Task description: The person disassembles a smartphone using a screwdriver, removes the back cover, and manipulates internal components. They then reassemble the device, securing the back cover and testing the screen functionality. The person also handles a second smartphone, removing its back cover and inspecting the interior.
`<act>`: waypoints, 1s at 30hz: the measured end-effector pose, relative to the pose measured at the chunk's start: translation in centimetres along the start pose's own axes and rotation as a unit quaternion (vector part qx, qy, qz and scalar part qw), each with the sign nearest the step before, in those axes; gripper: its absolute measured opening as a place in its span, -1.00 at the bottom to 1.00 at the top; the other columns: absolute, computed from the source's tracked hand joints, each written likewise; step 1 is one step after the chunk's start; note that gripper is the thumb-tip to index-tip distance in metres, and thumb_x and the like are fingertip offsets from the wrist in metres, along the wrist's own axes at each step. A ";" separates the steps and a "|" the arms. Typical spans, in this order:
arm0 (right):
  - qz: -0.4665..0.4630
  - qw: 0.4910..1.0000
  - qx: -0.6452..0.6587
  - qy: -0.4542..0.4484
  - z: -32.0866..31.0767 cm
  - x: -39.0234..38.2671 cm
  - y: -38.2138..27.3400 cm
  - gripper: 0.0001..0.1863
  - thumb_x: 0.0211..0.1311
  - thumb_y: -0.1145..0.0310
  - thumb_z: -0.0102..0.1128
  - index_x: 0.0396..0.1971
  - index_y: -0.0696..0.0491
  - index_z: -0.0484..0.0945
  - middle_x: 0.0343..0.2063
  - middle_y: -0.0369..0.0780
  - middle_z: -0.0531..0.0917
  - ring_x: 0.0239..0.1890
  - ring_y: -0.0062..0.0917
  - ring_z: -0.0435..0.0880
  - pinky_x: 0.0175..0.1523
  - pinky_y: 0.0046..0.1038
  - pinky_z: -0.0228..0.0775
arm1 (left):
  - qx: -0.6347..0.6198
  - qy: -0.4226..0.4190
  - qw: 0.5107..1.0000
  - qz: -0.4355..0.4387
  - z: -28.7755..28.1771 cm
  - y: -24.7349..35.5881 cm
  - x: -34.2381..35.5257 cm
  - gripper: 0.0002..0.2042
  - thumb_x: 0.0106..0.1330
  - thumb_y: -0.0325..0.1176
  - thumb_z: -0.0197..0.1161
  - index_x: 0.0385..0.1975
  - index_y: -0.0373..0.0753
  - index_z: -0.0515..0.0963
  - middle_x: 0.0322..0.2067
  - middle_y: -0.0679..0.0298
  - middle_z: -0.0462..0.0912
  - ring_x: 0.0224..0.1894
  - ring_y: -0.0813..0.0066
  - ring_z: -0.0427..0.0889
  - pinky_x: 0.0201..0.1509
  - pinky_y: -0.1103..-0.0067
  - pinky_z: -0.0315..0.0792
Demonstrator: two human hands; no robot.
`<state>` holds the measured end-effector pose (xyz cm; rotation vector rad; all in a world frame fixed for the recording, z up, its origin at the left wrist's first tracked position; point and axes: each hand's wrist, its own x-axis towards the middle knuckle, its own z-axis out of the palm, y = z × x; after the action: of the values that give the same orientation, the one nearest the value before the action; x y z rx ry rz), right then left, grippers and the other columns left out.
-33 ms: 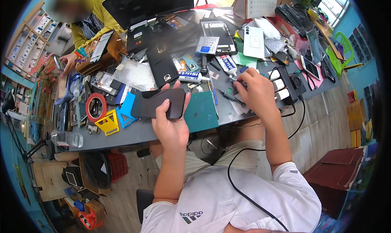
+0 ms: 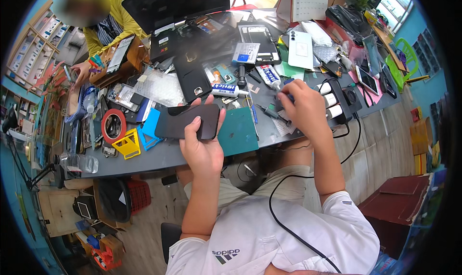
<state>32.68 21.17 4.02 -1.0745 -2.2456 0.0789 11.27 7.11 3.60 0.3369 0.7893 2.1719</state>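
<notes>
My left hand (image 2: 201, 152) holds a black smartphone (image 2: 191, 122) flat, its dark face up, with the thumb across it and the fingers under its far edge. Over the right part of the table, my right hand (image 2: 308, 104) is closed with bent fingers. A small dark thing shows at its fingertips, too hidden to name. Just below those fingers lies a grey screwdriver-like tool (image 2: 275, 114). Nearby are two white-and-blue glue tubes (image 2: 228, 90). A green cutting mat (image 2: 237, 133) lies between my hands, partly under the phone.
Beyond stand a black monitor (image 2: 178, 8) and a desk calendar (image 2: 308, 3). A white phone (image 2: 300, 50) lies among parts, and a black power strip (image 2: 340, 102) with white plugs is at right. Red tape (image 2: 114, 126) and a yellow stand (image 2: 126, 145) lie left. Another person's hand (image 2: 83, 72) is far left.
My right hand has shifted very slightly to the right, its fingers still bent. My left hand and the smartphone stay in place.
</notes>
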 end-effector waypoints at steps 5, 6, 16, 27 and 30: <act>0.218 0.888 0.402 0.052 -1.8 0.9 -0.6 -0.81 0.57 0.30 0.27 -0.18 0.12 0.60 -0.27 -0.13 0.83 -0.49 -0.59 0.67 -0.37 -0.51 0.51 | 0.007 -0.007 1.000 -0.002 -0.1 0.0 0.0 -0.53 0.54 -0.47 -0.03 0.37 -0.58 0.35 0.32 -0.17 0.55 0.47 0.02 0.50 0.45 0.11 0.63; 0.228 0.830 0.503 0.074 -2.0 1.0 -0.6 -0.81 0.58 0.31 0.25 -0.15 0.14 0.57 -0.26 -0.11 0.83 -0.48 -0.60 0.68 -0.37 -0.52 0.51 | 0.007 -0.005 1.000 0.000 -0.1 -0.1 0.0 -0.53 0.54 -0.47 -0.03 0.37 -0.57 0.35 0.32 -0.18 0.55 0.47 0.02 0.50 0.45 0.11 0.63; 0.215 0.617 0.751 0.095 -0.4 -1.3 -3.1 -0.69 0.51 0.50 0.14 0.14 0.15 0.35 -0.07 0.15 0.73 -0.40 -0.27 0.76 -0.18 -0.23 0.70 | 0.001 -0.007 1.000 -0.007 -0.4 0.0 0.1 -0.50 0.52 -0.45 0.02 0.39 -0.58 0.32 0.35 -0.09 0.52 0.49 0.01 0.48 0.44 0.11 0.64; 0.067 0.678 0.729 0.061 4.3 -4.0 -8.7 -0.66 0.45 0.74 0.19 0.10 0.15 0.37 0.11 0.06 0.62 -0.05 -0.24 0.82 0.11 -0.20 0.78 | 0.011 -0.003 1.000 -0.014 0.0 0.4 -0.2 -0.48 0.50 -0.46 0.04 0.45 -0.42 0.26 0.35 -0.02 0.50 0.52 -0.07 0.43 0.36 0.06 0.68; 0.064 0.681 0.727 0.057 4.8 -4.0 -8.6 -0.66 0.45 0.75 0.18 0.10 0.15 0.37 0.11 0.07 0.61 -0.04 -0.24 0.82 0.11 -0.20 0.78 | 0.006 -0.004 1.000 -0.011 0.1 0.4 -0.3 -0.44 0.49 -0.46 0.05 0.49 -0.32 0.20 0.36 0.00 0.48 0.52 -0.07 0.44 0.35 0.04 0.68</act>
<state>25.91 13.58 0.79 -0.2412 -1.2146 1.5037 11.26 6.75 3.88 0.3420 0.7990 2.1440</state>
